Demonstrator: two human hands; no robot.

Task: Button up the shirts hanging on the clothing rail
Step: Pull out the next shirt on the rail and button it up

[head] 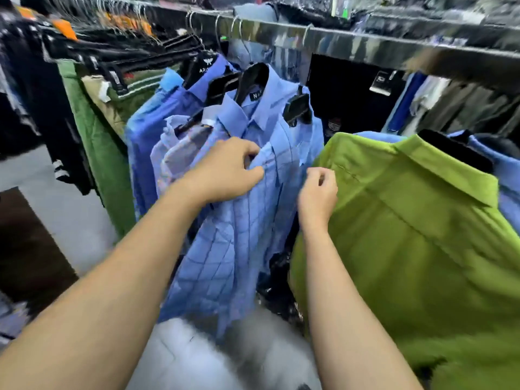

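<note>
blue checked shirt [242,220] hanging from a black hanger [250,80] on the clothing rail [365,43], front edge pinched high up by the left hand [225,173]; right hand [318,192] just beside it, loosely curled, holding nothing, against the green shirt [408,235]. probably lining up the placket near the top. next: bringing the right hand across to the opposite edge, finding button and hole.
</note>
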